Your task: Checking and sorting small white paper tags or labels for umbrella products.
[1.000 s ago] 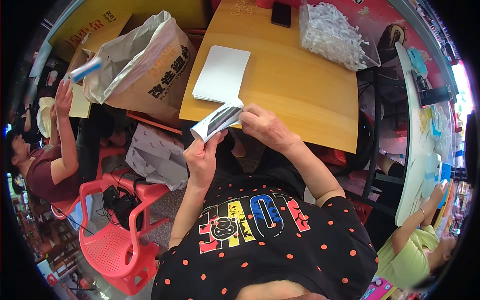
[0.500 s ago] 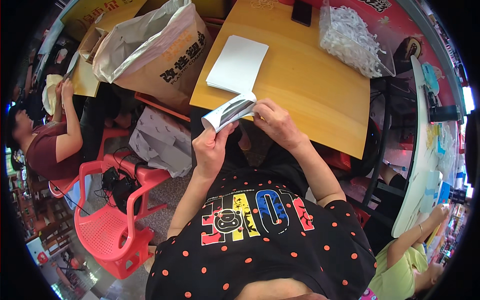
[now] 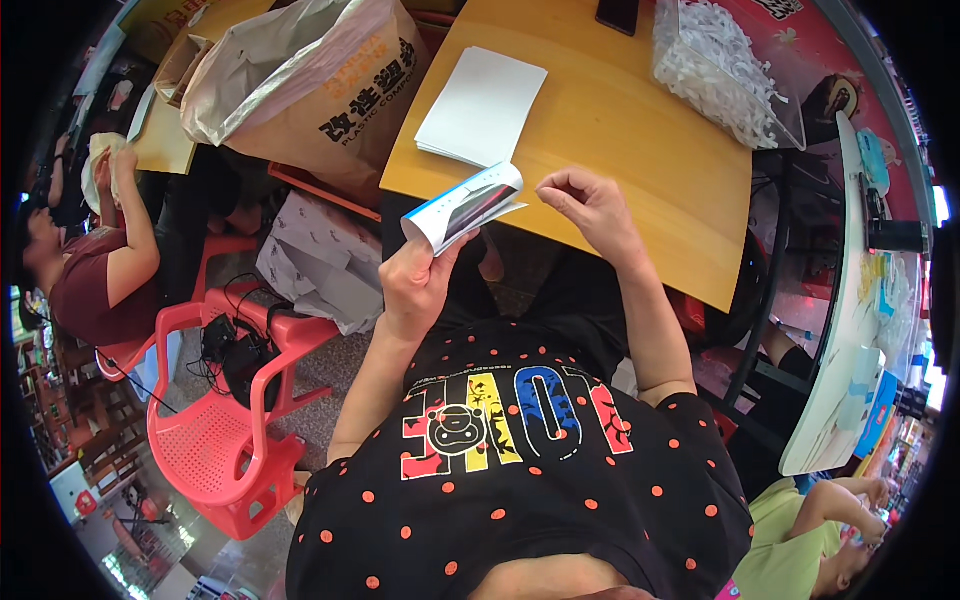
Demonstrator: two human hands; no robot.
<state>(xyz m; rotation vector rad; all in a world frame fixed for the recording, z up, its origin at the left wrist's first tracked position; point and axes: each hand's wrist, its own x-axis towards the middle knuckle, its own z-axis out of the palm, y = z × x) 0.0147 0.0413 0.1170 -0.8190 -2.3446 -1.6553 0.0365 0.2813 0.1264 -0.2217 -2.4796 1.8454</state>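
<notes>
The curled printed paper (image 3: 462,207) is by the near edge of the wooden tabletop (image 3: 620,110), close to the stack of white sheets (image 3: 484,105). The left grip (image 3: 415,280) is closed on its lower end. The step looks like bending it; the next move seems to need a steady hold. Half a second ago, the right grip (image 3: 597,213) touched the paper; now it is apart, fingers bent. I cannot tell if its tips meet.

Curled sheet (image 3: 470,207): printed paper, smooth, glossy. Stacked sheets (image 3: 483,105): paper, white, matt. Tabletop (image 3: 640,170): wood-look, smooth, faint sheen. Sack (image 3: 290,125): creased, dull; paper or woven plastic, can't tell. Chair (image 3: 205,455): smooth red plastic, perforated seat. Bin (image 3: 790,118): clear, shiny plastic. Shirt (image 3: 590,515): soft matt cloth.
</notes>
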